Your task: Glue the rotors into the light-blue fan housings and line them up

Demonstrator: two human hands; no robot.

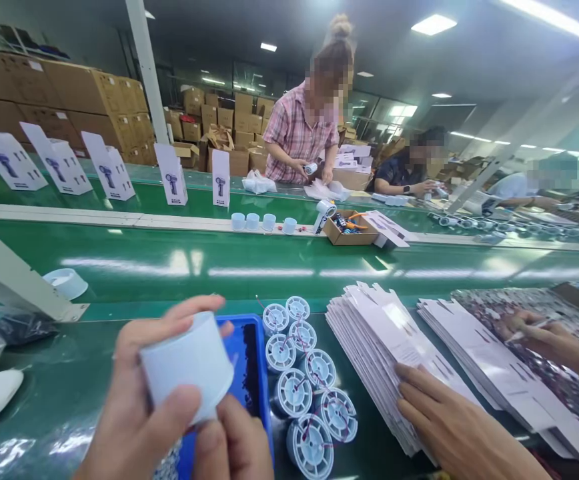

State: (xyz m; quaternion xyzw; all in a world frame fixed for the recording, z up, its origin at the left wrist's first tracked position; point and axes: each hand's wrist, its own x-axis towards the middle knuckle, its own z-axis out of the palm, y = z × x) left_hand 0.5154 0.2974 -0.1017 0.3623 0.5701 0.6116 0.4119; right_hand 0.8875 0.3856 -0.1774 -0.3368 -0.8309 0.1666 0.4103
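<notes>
My left hand [134,407] is wrapped round a white plastic cylinder [189,363], holding it up near the front of the green belt. The fingertips of my right hand [232,443] are curled against the cylinder's lower edge. Just behind the cylinder lies a blue tray [252,353]. To the right of the tray, several round white fan parts with red wires [299,383] lie in a row.
A neighbouring person's hand [449,427] rests on stacks of flat white cartons [384,333]; their other hand [534,333] holds a pen. Upright white product boxes [109,167] and small cups [262,222] stand along the far belt beside an open cardboard box [347,230]. People work opposite.
</notes>
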